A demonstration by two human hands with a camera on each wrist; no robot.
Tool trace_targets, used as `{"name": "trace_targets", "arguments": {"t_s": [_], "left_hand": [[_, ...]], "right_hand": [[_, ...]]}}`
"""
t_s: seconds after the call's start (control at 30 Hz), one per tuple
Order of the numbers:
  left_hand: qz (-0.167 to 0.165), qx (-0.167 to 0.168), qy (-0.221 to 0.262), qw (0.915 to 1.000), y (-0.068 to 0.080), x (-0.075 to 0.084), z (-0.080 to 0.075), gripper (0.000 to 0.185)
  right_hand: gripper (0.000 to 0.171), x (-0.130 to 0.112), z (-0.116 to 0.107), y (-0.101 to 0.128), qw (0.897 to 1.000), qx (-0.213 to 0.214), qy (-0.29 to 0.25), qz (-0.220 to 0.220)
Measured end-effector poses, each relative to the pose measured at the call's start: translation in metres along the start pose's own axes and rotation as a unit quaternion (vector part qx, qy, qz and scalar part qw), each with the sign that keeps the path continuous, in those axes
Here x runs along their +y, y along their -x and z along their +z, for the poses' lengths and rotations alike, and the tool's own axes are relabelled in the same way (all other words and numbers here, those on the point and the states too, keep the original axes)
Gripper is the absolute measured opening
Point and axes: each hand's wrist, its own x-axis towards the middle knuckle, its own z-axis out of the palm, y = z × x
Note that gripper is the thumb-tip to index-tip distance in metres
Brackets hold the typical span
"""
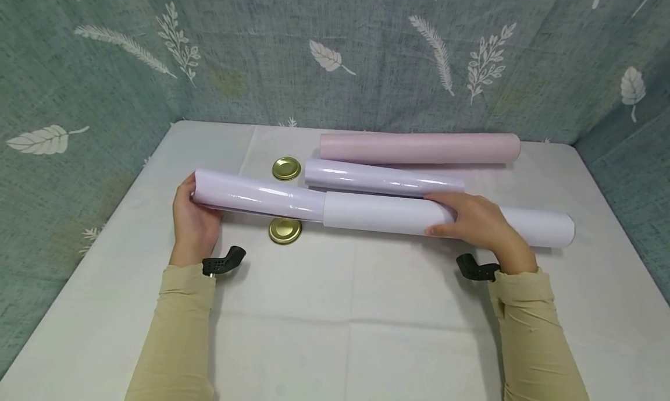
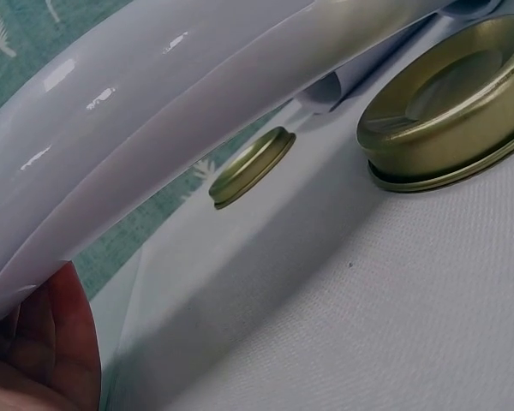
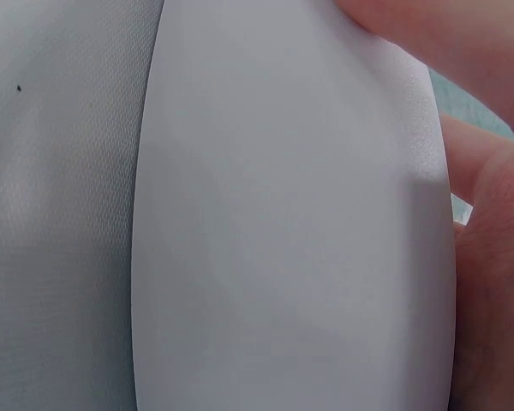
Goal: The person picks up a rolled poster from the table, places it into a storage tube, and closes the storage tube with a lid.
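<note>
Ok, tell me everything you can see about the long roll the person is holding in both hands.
The long roll lies roughly level across the white table, with two visible sections: a glossy pale lilac part on the left that disappears into a matte white outer tube on the right. It looks like rolled paper or film. The left hand grips its left end; the right hand lies over the white part. Its right end is open. One gold lid sits just in front, another behind.

Glossy pale-lilac paper roll (image 1: 259,195) slots into a matte white paper tube (image 1: 387,213). Far right, a soft pink roll (image 1: 419,148); nearer, another shiny lilac roll (image 1: 382,178). Two gold metal lids (image 1: 285,169) gleam. White tablecloth (image 1: 335,319), teal backdrop (image 1: 262,46) printed with white leaves.
</note>
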Motion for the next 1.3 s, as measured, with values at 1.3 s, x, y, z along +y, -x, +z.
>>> {"name": "trace_targets", "arguments": {"t_s": [1.3], "left_hand": [[0.000, -0.016, -0.026, 0.9995, 0.0006, -0.0025, 0.0046, 0.037]], "right_hand": [[0.077, -0.0007, -0.0002, -0.0001, 1.000, -0.001, -0.003, 0.009]]}}
